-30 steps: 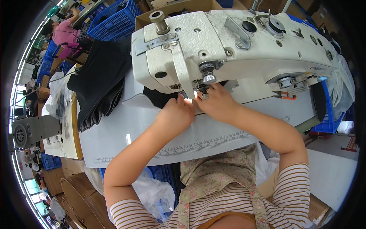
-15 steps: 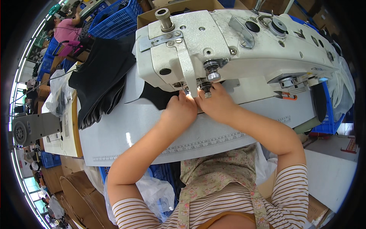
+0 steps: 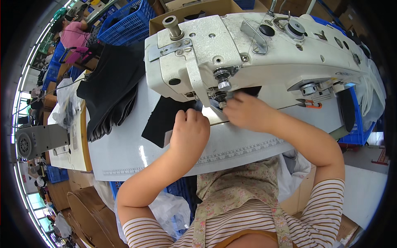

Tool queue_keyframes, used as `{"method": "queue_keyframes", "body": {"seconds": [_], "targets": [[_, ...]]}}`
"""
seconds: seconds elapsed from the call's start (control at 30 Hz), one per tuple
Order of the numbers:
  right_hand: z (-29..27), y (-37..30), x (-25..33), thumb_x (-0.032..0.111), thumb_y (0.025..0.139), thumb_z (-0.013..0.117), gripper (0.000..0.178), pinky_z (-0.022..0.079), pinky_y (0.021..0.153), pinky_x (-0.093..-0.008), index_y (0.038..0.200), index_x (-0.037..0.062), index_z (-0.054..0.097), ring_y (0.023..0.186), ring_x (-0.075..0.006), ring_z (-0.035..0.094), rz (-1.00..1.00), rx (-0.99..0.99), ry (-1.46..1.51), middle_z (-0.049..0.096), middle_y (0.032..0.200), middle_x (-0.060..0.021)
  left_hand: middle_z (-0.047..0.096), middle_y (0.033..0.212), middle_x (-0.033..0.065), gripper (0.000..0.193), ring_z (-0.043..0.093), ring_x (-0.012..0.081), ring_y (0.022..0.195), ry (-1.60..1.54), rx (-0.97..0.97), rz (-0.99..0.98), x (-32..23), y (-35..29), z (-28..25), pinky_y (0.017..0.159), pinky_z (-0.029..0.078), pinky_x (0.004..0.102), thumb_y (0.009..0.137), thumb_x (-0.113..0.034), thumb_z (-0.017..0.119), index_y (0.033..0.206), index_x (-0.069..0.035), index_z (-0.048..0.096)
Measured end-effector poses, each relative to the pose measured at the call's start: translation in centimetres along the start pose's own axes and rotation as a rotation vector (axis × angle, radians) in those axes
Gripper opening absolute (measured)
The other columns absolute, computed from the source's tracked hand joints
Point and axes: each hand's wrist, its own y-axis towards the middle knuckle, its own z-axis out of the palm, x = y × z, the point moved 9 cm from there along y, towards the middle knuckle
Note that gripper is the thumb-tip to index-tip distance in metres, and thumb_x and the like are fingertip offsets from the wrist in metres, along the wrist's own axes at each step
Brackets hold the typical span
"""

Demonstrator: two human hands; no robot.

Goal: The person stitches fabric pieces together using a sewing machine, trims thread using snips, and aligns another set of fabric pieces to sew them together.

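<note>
**Black cloth piece under the sewing machine's head**

Black cloth piece (image 3: 163, 120) lies flat on the pale surface (image 3: 124, 153), its far end tucked beneath the head of a white sewing machine (image 3: 248, 49), its near corner pointing toward the worker. The left hand (image 3: 189, 131) rests on the cloth's right edge with fingers curled down into a closed grip, knuckles up, pinning the cloth to the surface. The right hand (image 3: 246, 112) sits just beside the needle area, fingertips at the foot of the machine; it is blurred, so whether its grip is closed on anything cannot be told. A thin rod or strip runs across the surface between the two hands.

A printed ruler strip (image 3: 240, 151) runs along the surface's near edge. To the left, well apart from the hands, a stack of black cloth (image 3: 109, 87) hangs over the surface's far-left side. Blue plastic crates (image 3: 124, 25) stand behind it, and a cardboard box (image 3: 194, 8) sits behind the machine. Orange-handled snips (image 3: 310, 104) lie at the machine's right. Another person in a pink top (image 3: 74, 35) works at a far bench.
</note>
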Motion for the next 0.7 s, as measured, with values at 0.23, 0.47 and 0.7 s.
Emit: {"method": "queue_keyframes", "body": {"seconds": [0.23, 0.47, 0.7], "targets": [[1.0, 0.7, 0.3, 0.017, 0.078, 0.054, 0.011, 0.046, 0.084, -0.0343, 0.084, 0.0088, 0.057, 0.085, -0.02, 0.061, -0.121, 0.032, 0.092, 0.063, 0.084, -0.0047, 0.064, 0.089, 0.0163, 0.015, 0.061, 0.0326, 0.098, -0.04, -0.082, 0.177, -0.5, -0.3, 0.8, 0.092, 0.046, 0.0403, 0.074, -0.015, 0.059, 0.081, -0.002, 0.057], [1.6, 1.0, 0.6, 0.017, 0.076, 0.059, 0.007, 0.044, 0.083, -0.0345, 0.073, 0.0105, 0.059, 0.079, -0.0214, 0.061, -0.033, 0.064, 0.03, 0.063, 0.072, -0.0045, 0.063, 0.075, 0.0142, 0.015, 0.065, 0.0293, 0.083, -0.119, 0.066, 0.199, -1.2, -0.1, 1.6, 0.07, 0.049, 0.0332, 0.07, -0.013, 0.061, 0.075, -0.005, 0.05], [1.6, 1.3, 0.7, 0.018, 0.076, 0.06, 0.009, 0.044, 0.085, -0.0342, 0.076, 0.0092, 0.061, 0.082, -0.0227, 0.063, 0.013, 0.053, 0.013, 0.065, 0.077, -0.0067, 0.062, 0.074, 0.0135, 0.016, 0.064, 0.028, 0.082, -0.072, 0.033, 0.187, -1.2, -0.2, 2.3, 0.067, 0.047, 0.0321, 0.07, -0.014, 0.062, 0.075, -0.006, 0.05]]}}
